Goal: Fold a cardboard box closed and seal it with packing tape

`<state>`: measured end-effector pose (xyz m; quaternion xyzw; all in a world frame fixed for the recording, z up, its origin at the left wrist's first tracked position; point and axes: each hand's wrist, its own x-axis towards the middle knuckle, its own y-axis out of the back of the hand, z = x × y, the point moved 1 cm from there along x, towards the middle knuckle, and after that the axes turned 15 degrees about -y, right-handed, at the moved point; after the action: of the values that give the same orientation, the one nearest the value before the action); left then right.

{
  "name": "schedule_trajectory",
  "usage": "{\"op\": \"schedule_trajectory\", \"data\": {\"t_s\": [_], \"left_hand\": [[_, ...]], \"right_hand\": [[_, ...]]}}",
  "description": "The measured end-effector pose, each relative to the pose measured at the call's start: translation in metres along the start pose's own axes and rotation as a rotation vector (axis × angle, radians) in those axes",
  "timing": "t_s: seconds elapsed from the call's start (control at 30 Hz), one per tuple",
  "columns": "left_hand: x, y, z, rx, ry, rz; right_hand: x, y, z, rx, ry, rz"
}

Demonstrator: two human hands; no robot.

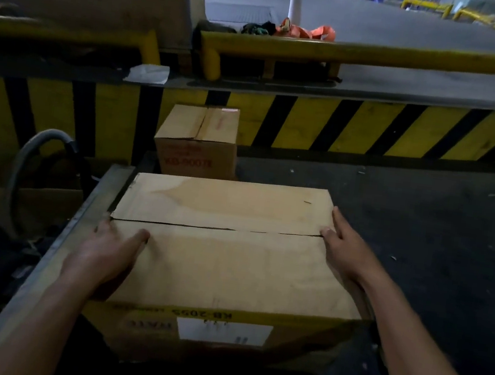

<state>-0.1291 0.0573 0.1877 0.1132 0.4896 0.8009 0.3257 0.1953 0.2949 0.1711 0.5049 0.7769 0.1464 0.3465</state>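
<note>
A brown cardboard box (224, 259) sits in front of me on a dark surface, its two top flaps folded down and meeting at a thin seam across the middle. A white label is on its near side. My left hand (105, 253) rests on the near flap at the box's left edge, thumb lying on top, fingers over the side. My right hand (345, 247) lies flat against the right edge at the seam, fingers straight. No tape shows on the seam and no tape roll is in view.
A smaller closed cardboard box (197, 140) stands just behind. A yellow-and-black striped wall (373, 128) and yellow rails (352, 51) run across the back. A metal edge (77, 228) borders the left, with a grey hose (26, 158) beyond. The dark floor (439, 228) extends right.
</note>
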Motion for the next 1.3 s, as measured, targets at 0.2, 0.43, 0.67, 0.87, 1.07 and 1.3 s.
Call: {"op": "schedule_trajectory", "data": {"t_s": [0.2,0.43,0.67,0.87,1.07,1.3], "left_hand": [[-0.013,-0.046,0.083,0.379,-0.593,0.036],[-0.047,-0.127,0.179,0.436,-0.908,-0.302],[-0.059,-0.141,0.193,0.484,-0.923,-0.312],[-0.071,-0.149,0.190,0.442,-0.953,-0.261],[-0.071,-0.153,0.188,0.445,-0.971,-0.232],[-0.068,-0.156,0.189,0.445,-0.942,-0.234]], "right_hand": [[-0.003,0.002,-0.001,-0.037,0.014,0.065],[-0.004,0.014,0.013,0.011,0.004,-0.019],[-0.001,0.017,0.040,0.213,0.094,-0.036],[0.014,0.025,0.113,0.097,-0.079,0.074],[0.066,0.031,0.281,-0.329,-0.513,0.150],[0.045,0.023,0.315,-0.288,-0.522,0.262]]}}
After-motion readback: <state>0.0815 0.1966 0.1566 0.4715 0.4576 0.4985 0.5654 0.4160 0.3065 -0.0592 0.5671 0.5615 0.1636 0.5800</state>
